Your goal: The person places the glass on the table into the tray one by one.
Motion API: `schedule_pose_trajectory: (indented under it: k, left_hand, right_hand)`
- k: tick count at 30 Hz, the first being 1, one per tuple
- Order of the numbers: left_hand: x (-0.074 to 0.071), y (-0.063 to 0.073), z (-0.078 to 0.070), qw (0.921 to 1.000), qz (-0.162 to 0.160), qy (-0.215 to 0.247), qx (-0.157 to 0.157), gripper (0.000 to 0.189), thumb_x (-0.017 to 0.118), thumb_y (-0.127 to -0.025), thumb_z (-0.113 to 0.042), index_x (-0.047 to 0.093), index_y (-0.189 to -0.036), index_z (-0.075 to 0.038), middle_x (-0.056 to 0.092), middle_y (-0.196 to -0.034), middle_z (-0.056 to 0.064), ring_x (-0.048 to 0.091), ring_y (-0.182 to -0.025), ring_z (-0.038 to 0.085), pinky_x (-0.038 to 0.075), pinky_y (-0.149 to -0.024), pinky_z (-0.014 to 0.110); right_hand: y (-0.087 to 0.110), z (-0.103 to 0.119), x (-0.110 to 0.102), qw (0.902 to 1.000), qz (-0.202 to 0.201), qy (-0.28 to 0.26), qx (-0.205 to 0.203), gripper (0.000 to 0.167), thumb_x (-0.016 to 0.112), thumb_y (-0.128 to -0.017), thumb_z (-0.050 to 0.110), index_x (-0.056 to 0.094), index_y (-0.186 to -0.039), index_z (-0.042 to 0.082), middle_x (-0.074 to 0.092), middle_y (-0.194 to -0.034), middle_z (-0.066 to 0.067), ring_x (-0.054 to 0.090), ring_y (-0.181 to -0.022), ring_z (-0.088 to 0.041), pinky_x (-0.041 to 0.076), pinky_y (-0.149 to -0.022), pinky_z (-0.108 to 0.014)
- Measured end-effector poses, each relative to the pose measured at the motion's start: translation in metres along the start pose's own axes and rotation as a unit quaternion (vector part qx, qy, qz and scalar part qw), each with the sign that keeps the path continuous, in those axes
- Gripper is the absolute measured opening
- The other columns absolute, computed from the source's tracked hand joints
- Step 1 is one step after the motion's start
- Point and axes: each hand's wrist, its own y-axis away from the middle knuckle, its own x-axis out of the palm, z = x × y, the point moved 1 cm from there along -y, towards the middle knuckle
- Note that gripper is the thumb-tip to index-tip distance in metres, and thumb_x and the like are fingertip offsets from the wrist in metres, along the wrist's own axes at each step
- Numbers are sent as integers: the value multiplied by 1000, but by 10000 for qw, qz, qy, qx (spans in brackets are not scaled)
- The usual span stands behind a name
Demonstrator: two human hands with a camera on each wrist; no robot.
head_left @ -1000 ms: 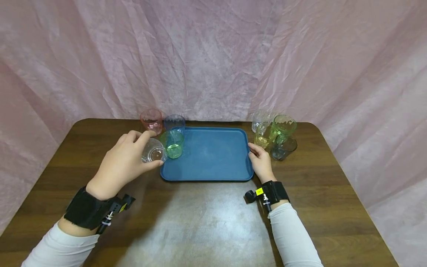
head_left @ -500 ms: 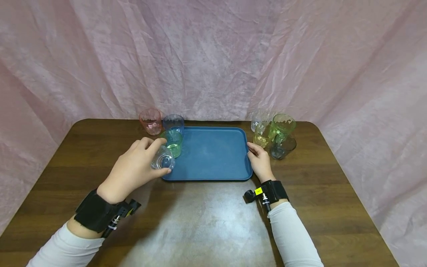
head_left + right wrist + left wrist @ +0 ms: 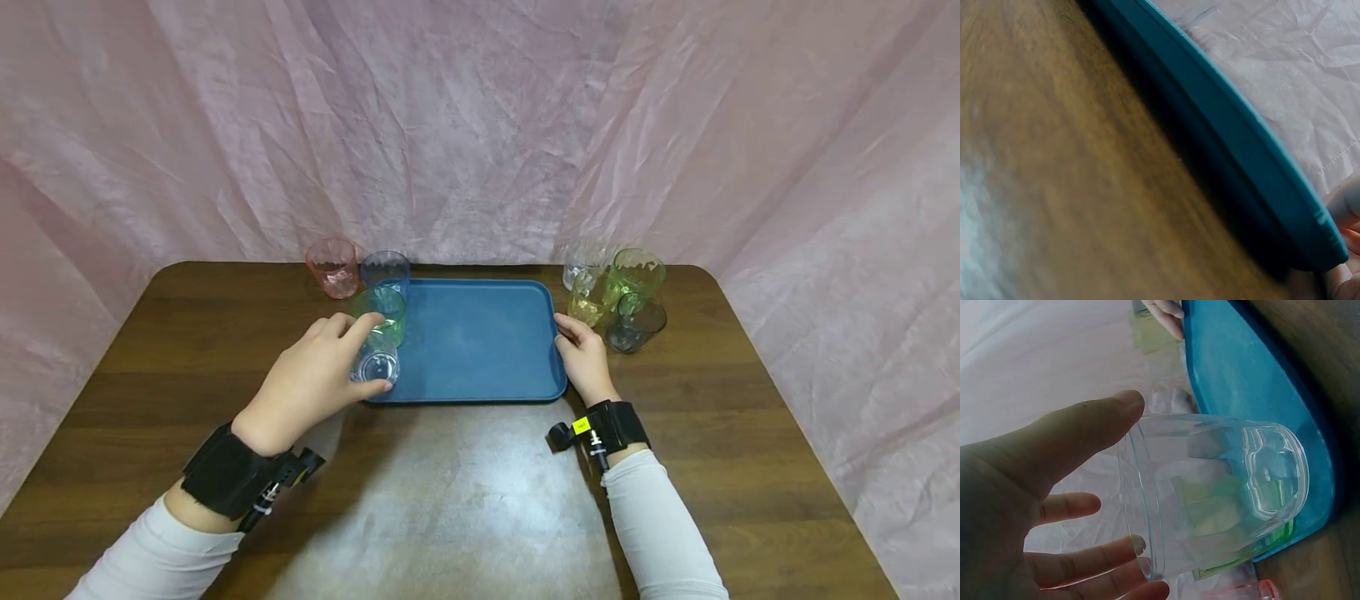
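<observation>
My left hand (image 3: pixel 300 383) holds a clear glass (image 3: pixel 377 364) by its rim, thumb on one side and fingers on the other. The glass is over the front left corner of the blue tray (image 3: pixel 480 337); in the left wrist view its base (image 3: pixel 1279 469) points toward the tray. Just behind it, a green glass (image 3: pixel 390 308) stands at the tray's left end. My right hand (image 3: pixel 587 362) grips the tray's right edge, and the right wrist view shows its fingers (image 3: pixel 1349 212) at the tray's corner, partly cut off by the frame.
A pink glass (image 3: pixel 333 271) and a blue glass (image 3: pixel 386 267) stand at the back left. Right of the tray cluster a yellow glass (image 3: pixel 587 304), a light green glass (image 3: pixel 637 271), a grey glass (image 3: pixel 633 327) and another clear glass (image 3: pixel 583 254). Pink cloth (image 3: pixel 480 125) hangs behind the table.
My left hand has carried the clear glass rightward and slightly toward me, from beside the tray to over its front left corner. The right hand has kept its grip on the tray's edge.
</observation>
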Motion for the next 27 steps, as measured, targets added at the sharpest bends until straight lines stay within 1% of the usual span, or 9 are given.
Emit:
schedule_pose_trajectory:
  k: [5,11,14,17,21,27]
  left_hand:
    - [2,-1,0,9999,-53,-21,113,81,90,-76,-41,54,-141,-9,60,-105,16,58,-96,34,55,-62,45]
    - [4,0,1,9998,-55,-32,190,72,91,-75,-37,60,-133,-9,60,-103,14,58,-94,34,54,-61,44]
    - [6,0,2,9997,-48,-32,238,70,91,-75,-36,62,-132,-10,60,-104,15,59,-94,35,54,-62,44]
    - [8,0,3,9996,-31,-52,273,69,91,-75,-36,63,-133,-10,61,-106,16,60,-96,35,56,-64,45]
    - [9,0,4,9996,17,-45,268,68,91,-76,-35,64,-133,-9,61,-110,18,60,-100,37,57,-69,47]
    - [9,-1,6,9997,89,-29,237,67,91,-76,-34,65,-133,-10,62,-110,18,60,-102,37,57,-70,48]
  right_hand:
    - [-1,3,0,10000,-22,-31,-33,40,52,-101,-1,57,-140,-5,54,-143,-24,53,-133,-34,44,-110,-42]
    - [0,1,0,10000,-5,-7,15,40,53,-101,-1,57,-140,-5,54,-142,-23,53,-133,-33,43,-110,-41]
    - [0,1,0,10000,-7,14,-10,40,53,-100,-1,57,-140,-5,55,-142,-23,53,-133,-33,43,-110,-41]
    - [0,0,1,10000,-4,-9,-34,40,53,-101,-1,57,-140,-6,54,-142,-24,53,-132,-34,44,-110,-42]
    - [0,2,1,10000,-11,-38,-43,39,52,-101,-2,56,-140,-7,54,-142,-25,53,-132,-35,44,-110,-44]
    - [-1,0,1,10000,-11,-56,8,40,52,-101,-2,56,-140,-7,53,-143,-24,52,-133,-34,43,-110,-43]
